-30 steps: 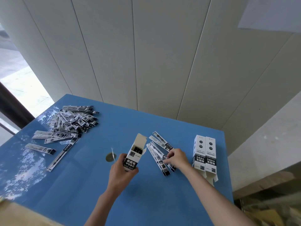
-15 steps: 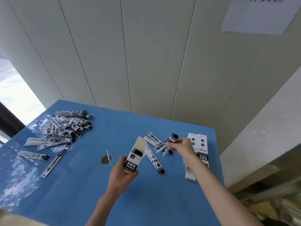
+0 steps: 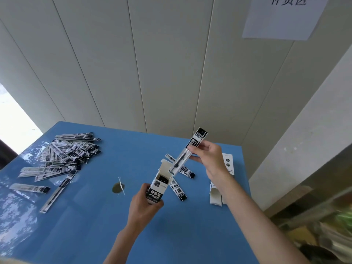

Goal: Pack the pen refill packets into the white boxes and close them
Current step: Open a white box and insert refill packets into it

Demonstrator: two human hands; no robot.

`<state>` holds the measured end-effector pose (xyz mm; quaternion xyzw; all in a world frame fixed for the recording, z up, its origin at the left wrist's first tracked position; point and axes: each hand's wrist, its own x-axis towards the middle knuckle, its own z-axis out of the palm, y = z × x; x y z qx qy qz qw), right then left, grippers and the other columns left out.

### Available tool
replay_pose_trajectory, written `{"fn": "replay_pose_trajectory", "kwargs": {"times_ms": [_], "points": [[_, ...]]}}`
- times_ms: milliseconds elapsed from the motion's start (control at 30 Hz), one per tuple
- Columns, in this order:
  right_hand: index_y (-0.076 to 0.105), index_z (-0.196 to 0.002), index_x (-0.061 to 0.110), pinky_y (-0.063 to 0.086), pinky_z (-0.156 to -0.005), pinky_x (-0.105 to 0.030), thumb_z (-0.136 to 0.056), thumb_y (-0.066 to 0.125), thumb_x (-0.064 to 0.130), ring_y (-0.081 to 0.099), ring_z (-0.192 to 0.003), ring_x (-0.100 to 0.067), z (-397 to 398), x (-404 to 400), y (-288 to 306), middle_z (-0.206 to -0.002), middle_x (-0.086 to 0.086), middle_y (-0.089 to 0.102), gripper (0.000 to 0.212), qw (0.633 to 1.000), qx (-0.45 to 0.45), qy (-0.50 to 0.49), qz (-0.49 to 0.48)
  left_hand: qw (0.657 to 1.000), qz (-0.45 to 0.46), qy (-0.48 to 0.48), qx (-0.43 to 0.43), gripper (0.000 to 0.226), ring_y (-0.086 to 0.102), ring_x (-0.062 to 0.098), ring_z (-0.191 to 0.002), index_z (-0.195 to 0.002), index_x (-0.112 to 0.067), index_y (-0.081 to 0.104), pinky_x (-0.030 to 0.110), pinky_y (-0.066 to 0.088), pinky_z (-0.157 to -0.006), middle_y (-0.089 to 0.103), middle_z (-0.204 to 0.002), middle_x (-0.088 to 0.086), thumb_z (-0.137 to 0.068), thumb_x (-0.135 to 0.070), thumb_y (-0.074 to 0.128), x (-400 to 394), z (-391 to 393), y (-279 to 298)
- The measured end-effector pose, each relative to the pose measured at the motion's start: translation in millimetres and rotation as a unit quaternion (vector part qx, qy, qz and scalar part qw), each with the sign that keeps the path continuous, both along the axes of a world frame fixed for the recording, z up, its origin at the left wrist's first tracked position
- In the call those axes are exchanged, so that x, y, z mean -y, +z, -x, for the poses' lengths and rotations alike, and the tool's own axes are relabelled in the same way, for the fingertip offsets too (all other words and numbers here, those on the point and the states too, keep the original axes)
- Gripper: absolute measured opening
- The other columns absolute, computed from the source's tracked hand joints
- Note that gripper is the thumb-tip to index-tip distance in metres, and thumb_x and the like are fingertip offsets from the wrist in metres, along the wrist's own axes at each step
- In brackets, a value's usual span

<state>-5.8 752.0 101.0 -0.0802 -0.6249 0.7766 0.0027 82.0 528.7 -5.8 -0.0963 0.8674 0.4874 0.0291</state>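
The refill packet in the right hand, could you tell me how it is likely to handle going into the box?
The refill packet probably stays fairly stiff: pinched by the right hand near its top, it runs straight without drooping. It looks light. Its glossy sleeve may slip, and the slim open box leaves little room for misaim.

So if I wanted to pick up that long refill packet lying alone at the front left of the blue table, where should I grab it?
Probably at the middle of the lone refill packet, pinching its two long edges from above. It lies flat on the table, long and thin, clear of the packet pile, so fingers fit on both sides.
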Motion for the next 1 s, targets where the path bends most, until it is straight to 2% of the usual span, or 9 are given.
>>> {"fn": "replay_pose_trajectory", "kwargs": {"times_ms": [200,367,433,533,667,733,833,900,1000], "points": [[0.072,-0.099,0.001,0.061,-0.086,-0.046,-0.085,0.074,0.002,0.073,-0.092,-0.03,-8.9,19.4,-8.3,-0.098,-0.017,0.076,0.014,0.999,0.017,0.03,-0.007,1.0,-0.015,-0.005,-0.011,0.034,0.054,0.008,-0.062,-0.09,-0.03,0.053,0.032,0.047,-0.057,0.063,-0.074,-0.015,-0.069,-0.018,0.077,-6.2,-3.7,3.3],[0.073,-0.098,0.001,0.061,-0.08,-0.033,-0.087,0.071,-0.001,0.074,-0.089,-0.025,-15.5,28.7,-16.3,-0.096,-0.014,0.077,0.012,0.993,0.036,0.112,-0.015,1.0,-0.023,0.001,-0.018,0.034,0.05,0.008,-0.056,-0.09,-0.03,0.053,0.033,0.045,-0.055,0.062,-0.072,-0.012,-0.069,-0.017,0.076,-3.3,-2.8,6.4],[0.073,-0.101,0.003,0.06,-0.082,-0.031,-0.086,0.076,0.007,0.074,-0.091,-0.022,-15.2,29.2,-20.5,-0.098,-0.012,0.077,0.016,0.986,0.038,0.148,-0.074,1.0,-0.021,0.006,-0.018,0.034,0.052,0.008,-0.057,-0.09,-0.029,0.053,0.034,0.046,-0.055,0.063,-0.073,-0.012,-0.069,-0.017,0.077,-1.2,-2.0,7.7],[0.075,-0.103,0.017,0.059,-0.083,-0.029,-0.081,0.082,0.023,0.072,-0.09,-0.012,-11.4,26.6,-24.9,-0.099,-0.003,0.076,0.025,0.973,0.023,0.145,-0.18,1.0,-0.014,0.01,-0.017,0.035,0.053,0.008,-0.059,-0.091,-0.029,0.053,0.037,0.049,-0.057,0.063,-0.075,-0.013,-0.069,-0.018,0.077,2.4,-0.9,7.7],[0.074,-0.102,0.016,0.059,-0.079,-0.025,-0.083,0.08,0.021,0.073,-0.087,-0.015,-6.9,21.5,-26.7,-0.093,-0.001,0.076,0.02,0.968,0.01,0.131,-0.212,1.0,-0.014,0.013,-0.015,0.036,0.055,0.008,-0.061,-0.091,-0.03,0.053,0.039,0.05,-0.058,0.063,-0.074,-0.016,-0.069,-0.017,0.078,5.7,-0.6,5.8],[0.074,-0.096,0.016,0.06,-0.078,-0.029,-0.085,0.077,0.019,0.074,-0.082,-0.018,-4.8,20.1,-32.5,-0.085,-0.002,0.077,0.011,0.961,0.008,0.137,-0.242,1.0,-0.012,0.013,-0.014,0.036,0.055,0.008,-0.062,-0.091,-0.031,0.053,0.038,0.05,-0.058,0.063,-0.075,-0.017,-0.068,-0.017,0.078,5.9,0.2,5.4],[0.074,-0.091,0.018,0.06,-0.072,-0.033,-0.086,0.075,0.018,0.072,-0.075,-0.013,-1.3,19.3,-50.7,-0.081,0.001,0.075,0.005,0.937,0.015,0.139,-0.32,1.0,-0.015,0.015,-0.014,0.037,0.056,0.009,-0.063,-0.092,-0.031,0.054,0.037,0.049,-0.059,0.064,-0.078,-0.016,-0.068,-0.017,0.078,6.8,2.1,5.6],[0.074,-0.092,0.018,0.053,-0.066,-0.025,-0.085,0.075,0.018,0.069,-0.074,-0.007,-0.7,19.2,-66.2,-0.083,0.005,0.074,0.007,0.918,0.031,0.141,-0.369,1.0,-0.015,0.018,-0.015,0.037,0.056,0.009,-0.063,-0.092,-0.031,0.054,0.036,0.048,-0.057,0.064,-0.077,-0.015,-0.069,-0.016,0.078,8.7,3.5,5.6],[0.073,-0.093,0.017,0.044,-0.068,-0.018,-0.085,0.075,0.023,0.065,-0.078,-0.003,-1.9,20.1,-88.9,-0.085,0.009,0.072,0.01,0.886,0.039,0.146,-0.438,1.0,-0.015,0.025,-0.01,0.037,0.056,0.008,-0.062,-0.092,-0.03,0.053,0.032,0.046,-0.056,0.064,-0.077,-0.016,-0.07,-0.015,0.078,13.5,5.3,5.8]]}}
